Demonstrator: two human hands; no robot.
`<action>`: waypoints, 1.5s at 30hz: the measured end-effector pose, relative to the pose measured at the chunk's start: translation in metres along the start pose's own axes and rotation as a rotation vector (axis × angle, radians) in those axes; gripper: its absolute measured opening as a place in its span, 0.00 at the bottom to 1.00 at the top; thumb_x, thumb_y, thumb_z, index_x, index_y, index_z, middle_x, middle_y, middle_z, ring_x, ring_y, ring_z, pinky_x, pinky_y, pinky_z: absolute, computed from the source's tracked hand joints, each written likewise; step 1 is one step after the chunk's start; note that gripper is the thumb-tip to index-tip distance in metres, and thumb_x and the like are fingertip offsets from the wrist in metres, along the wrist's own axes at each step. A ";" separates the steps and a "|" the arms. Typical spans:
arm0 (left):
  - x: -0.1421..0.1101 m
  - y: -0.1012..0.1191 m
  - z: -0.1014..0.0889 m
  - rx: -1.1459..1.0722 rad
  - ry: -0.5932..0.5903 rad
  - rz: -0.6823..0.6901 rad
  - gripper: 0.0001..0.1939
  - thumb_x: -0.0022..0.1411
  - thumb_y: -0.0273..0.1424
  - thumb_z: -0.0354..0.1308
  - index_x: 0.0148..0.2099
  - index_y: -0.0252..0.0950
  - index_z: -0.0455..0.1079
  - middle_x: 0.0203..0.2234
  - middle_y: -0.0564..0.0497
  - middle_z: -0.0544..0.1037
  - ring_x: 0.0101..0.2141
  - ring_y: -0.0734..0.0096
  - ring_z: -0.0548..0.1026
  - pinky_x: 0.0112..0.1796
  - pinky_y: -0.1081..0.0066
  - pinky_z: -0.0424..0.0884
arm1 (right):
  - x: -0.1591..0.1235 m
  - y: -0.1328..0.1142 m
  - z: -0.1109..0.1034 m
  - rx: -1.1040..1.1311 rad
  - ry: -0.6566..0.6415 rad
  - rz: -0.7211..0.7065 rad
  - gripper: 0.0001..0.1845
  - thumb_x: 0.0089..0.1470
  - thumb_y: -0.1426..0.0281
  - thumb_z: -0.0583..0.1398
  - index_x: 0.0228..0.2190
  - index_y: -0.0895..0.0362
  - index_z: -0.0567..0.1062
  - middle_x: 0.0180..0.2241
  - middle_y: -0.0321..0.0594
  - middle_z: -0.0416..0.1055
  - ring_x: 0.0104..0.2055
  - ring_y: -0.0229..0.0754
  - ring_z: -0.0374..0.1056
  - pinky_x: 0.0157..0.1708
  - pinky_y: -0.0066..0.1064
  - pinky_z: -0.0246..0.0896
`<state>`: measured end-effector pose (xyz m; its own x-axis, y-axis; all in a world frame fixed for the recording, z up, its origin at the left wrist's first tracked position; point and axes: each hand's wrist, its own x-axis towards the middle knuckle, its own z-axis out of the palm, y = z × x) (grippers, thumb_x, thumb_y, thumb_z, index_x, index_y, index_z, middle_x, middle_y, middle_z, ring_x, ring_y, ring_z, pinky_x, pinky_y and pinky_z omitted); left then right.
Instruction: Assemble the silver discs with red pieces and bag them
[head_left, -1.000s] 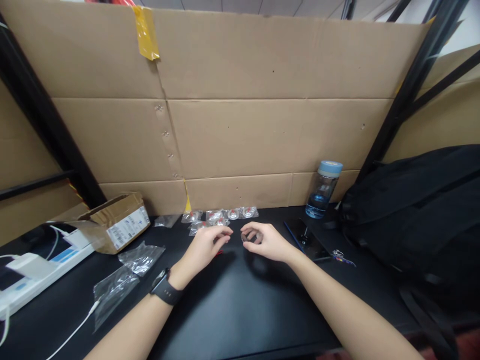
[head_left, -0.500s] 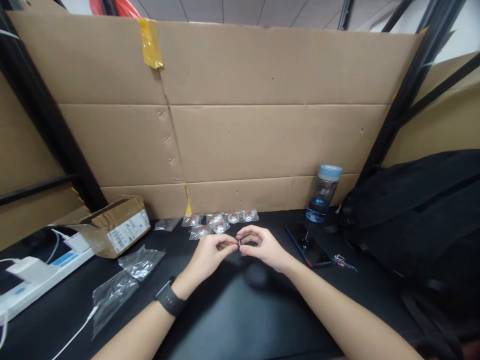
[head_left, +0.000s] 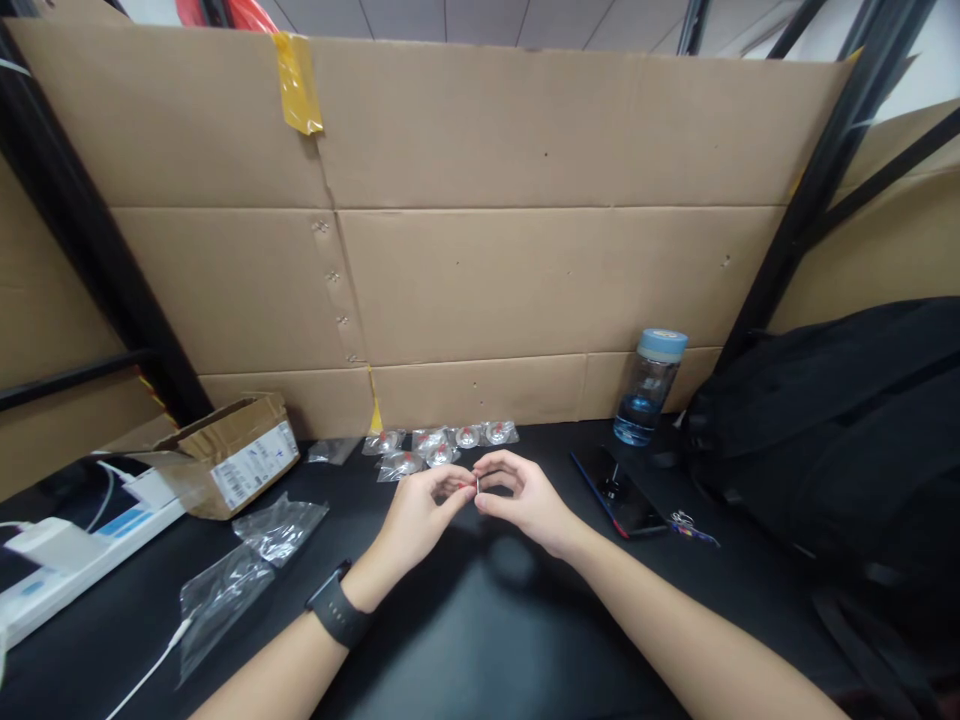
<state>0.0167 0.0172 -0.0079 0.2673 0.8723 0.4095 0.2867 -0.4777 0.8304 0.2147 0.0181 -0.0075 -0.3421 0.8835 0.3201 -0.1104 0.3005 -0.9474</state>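
My left hand (head_left: 422, 512) and my right hand (head_left: 523, 500) meet fingertip to fingertip above the black table. Between them they pinch a small, thin, shiny piece (head_left: 478, 484), seen nearly edge-on and mostly covered by the fingers. A speck of red shows beside it at the left fingertips; I cannot make out its exact kind. Just beyond the hands lie several round silvery discs with red marks, in clear plastic packets (head_left: 400, 464). A dark watch (head_left: 337, 606) is on my left wrist.
Left are an open cardboard box (head_left: 251, 462), clear plastic bags (head_left: 281, 527) and a white power strip (head_left: 90, 560) with cables. Right are a phone (head_left: 619, 492), a keyring (head_left: 691, 527), a blue-lidded bottle (head_left: 649, 388) and a black backpack (head_left: 832, 430). A cardboard wall (head_left: 480, 290) stands behind.
The thin piece has turned slightly between my fingertips and shows more of its bright edge. Both hands stay in nearly the same place, and the view shifts a little.
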 end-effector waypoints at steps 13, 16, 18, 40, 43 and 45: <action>-0.001 0.006 -0.003 0.334 -0.021 0.193 0.03 0.67 0.28 0.57 0.39 0.39 0.73 0.41 0.49 0.75 0.45 0.62 0.74 0.48 0.63 0.67 | -0.001 -0.001 0.003 0.031 -0.015 0.000 0.23 0.47 0.66 0.72 0.44 0.54 0.74 0.46 0.43 0.73 0.46 0.45 0.74 0.46 0.37 0.73; -0.002 0.006 -0.002 0.343 -0.016 0.207 0.04 0.67 0.28 0.56 0.40 0.39 0.72 0.42 0.48 0.73 0.46 0.61 0.72 0.50 0.62 0.66 | -0.001 -0.001 0.003 0.020 -0.024 0.001 0.24 0.46 0.66 0.73 0.44 0.54 0.73 0.46 0.43 0.73 0.46 0.45 0.74 0.46 0.38 0.73; -0.002 0.007 -0.002 0.332 -0.014 0.217 0.04 0.68 0.28 0.56 0.40 0.39 0.72 0.41 0.47 0.73 0.46 0.61 0.72 0.50 0.61 0.66 | -0.001 -0.002 0.002 0.007 -0.030 0.002 0.24 0.46 0.65 0.73 0.44 0.54 0.73 0.46 0.43 0.74 0.46 0.45 0.75 0.47 0.38 0.72; -0.003 0.003 -0.001 0.476 0.011 0.245 0.03 0.65 0.27 0.58 0.37 0.39 0.72 0.39 0.48 0.75 0.44 0.59 0.72 0.47 0.60 0.67 | 0.000 -0.001 0.000 -0.033 -0.009 0.061 0.26 0.44 0.60 0.74 0.42 0.56 0.74 0.43 0.45 0.77 0.41 0.45 0.77 0.45 0.40 0.75; -0.004 0.002 -0.001 0.479 0.013 0.250 0.03 0.65 0.27 0.57 0.38 0.39 0.72 0.39 0.48 0.75 0.44 0.59 0.73 0.46 0.60 0.67 | 0.000 -0.001 0.000 -0.037 -0.020 0.061 0.26 0.44 0.60 0.74 0.42 0.56 0.74 0.43 0.44 0.77 0.41 0.45 0.77 0.45 0.39 0.75; -0.004 0.002 -0.001 0.468 0.004 0.257 0.04 0.65 0.27 0.57 0.38 0.39 0.72 0.39 0.48 0.75 0.43 0.60 0.73 0.46 0.60 0.67 | 0.000 -0.001 0.000 -0.045 -0.032 0.061 0.26 0.44 0.59 0.74 0.42 0.56 0.74 0.42 0.44 0.77 0.41 0.45 0.77 0.45 0.39 0.75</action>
<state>0.0150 0.0132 -0.0077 0.3800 0.7208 0.5797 0.5924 -0.6710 0.4460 0.2150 0.0183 -0.0070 -0.3764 0.8889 0.2610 -0.0471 0.2630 -0.9637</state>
